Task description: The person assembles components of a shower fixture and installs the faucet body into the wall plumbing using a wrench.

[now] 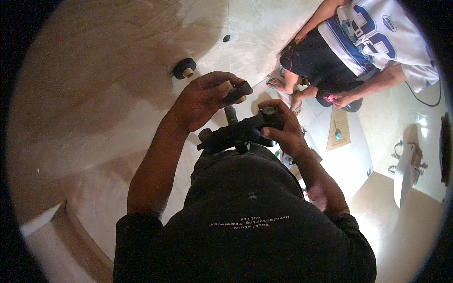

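My left hand (pixel 196 101) is raised in front of the tiled wall, its fingers closed on a small black fitting (pixel 237 93) with brass-coloured parts. Below it, my right hand (pixel 285 126) grips one end of a black bar-shaped fixture (pixel 226 137), which looks like a wall-mounted shower mixer. The fixture lies crosswise just in front of my body, with a short stub (pixel 230 114) pointing away from me. A round black cover plate with a brass connector (pixel 184 69) sticks out of the wall beyond my left hand. The two held pieces are apart.
A small dark outlet (pixel 226 38) sits farther up the wall. At the right, another person (pixel 339 61) in a white jersey and dark shorts holds something small and red. A flat brown cardboard piece (pixel 338 129) lies near a white basin (pixel 406 177). A ledge (pixel 66 226) runs at lower left.
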`<state>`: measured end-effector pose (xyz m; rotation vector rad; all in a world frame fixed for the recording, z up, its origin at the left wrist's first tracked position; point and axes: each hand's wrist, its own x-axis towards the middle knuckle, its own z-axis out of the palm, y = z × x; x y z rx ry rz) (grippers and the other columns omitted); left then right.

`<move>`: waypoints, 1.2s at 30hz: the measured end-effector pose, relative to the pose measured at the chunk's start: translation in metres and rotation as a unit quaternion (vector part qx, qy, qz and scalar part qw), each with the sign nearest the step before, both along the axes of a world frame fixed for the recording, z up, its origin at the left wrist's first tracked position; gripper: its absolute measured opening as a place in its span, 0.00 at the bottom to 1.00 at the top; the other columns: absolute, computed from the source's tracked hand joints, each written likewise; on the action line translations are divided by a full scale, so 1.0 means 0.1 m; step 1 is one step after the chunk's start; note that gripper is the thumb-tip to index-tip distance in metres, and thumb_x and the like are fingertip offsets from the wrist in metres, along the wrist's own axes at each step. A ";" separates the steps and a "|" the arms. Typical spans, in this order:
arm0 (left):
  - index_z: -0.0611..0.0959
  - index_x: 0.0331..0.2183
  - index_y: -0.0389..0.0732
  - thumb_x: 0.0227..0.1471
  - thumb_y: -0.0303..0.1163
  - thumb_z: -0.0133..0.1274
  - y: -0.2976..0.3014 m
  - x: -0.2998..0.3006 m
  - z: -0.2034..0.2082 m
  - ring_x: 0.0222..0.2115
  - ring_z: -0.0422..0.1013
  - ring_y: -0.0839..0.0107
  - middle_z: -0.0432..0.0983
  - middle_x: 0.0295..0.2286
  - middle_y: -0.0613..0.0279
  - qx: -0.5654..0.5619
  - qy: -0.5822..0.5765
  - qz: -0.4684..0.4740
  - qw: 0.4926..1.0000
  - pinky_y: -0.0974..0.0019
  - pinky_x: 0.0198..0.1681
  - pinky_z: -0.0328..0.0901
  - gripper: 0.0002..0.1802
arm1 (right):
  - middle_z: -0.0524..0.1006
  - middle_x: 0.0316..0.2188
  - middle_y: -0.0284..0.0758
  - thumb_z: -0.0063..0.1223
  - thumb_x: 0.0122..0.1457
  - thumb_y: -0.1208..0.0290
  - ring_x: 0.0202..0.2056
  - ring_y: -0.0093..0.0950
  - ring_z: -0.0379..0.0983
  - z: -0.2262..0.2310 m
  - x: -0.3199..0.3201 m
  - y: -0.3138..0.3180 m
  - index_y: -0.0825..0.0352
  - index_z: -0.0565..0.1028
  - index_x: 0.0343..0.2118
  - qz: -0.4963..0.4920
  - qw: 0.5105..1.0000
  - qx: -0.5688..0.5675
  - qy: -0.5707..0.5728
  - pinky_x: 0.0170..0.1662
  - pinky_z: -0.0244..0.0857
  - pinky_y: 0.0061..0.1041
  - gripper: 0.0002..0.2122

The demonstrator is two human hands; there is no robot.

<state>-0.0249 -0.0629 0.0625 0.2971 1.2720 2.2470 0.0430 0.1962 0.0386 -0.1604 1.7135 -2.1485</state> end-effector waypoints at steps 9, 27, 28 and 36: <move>0.76 0.53 0.29 0.64 0.44 0.52 0.43 -0.12 0.25 0.53 0.73 0.59 0.77 0.50 0.47 -0.166 0.080 0.005 0.983 0.58 0.60 0.66 0.27 | 0.76 0.43 0.38 0.68 0.52 0.68 0.45 0.28 0.73 0.12 -0.31 0.21 0.69 0.67 0.54 0.092 0.993 -0.058 -0.042 0.52 0.67 0.31 0.28; 0.80 0.46 0.33 0.62 0.40 0.54 0.71 -0.18 0.25 0.51 0.73 0.60 0.78 0.50 0.51 -0.201 0.073 0.045 0.976 0.56 0.59 0.66 0.19 | 0.76 0.39 0.37 0.66 0.55 0.68 0.40 0.29 0.75 0.11 -0.57 0.39 0.68 0.67 0.53 0.117 0.985 -0.055 -0.113 0.45 0.71 0.29 0.26; 0.81 0.45 0.34 0.61 0.39 0.54 0.71 -0.17 0.24 0.51 0.73 0.60 0.78 0.50 0.51 -0.190 0.071 0.049 0.978 0.56 0.59 0.65 0.18 | 0.76 0.39 0.37 0.66 0.55 0.68 0.40 0.29 0.75 0.10 -0.58 0.38 0.68 0.67 0.53 0.118 0.985 -0.055 -0.114 0.45 0.71 0.29 0.26; 0.81 0.47 0.33 0.59 0.39 0.58 0.65 -0.19 0.14 0.50 0.74 0.60 0.79 0.48 0.50 -0.201 0.032 0.046 0.978 0.56 0.59 0.66 0.21 | 0.77 0.41 0.37 0.65 0.56 0.66 0.40 0.28 0.76 0.14 -0.56 0.33 0.69 0.67 0.55 0.131 0.982 -0.029 -0.135 0.44 0.72 0.28 0.27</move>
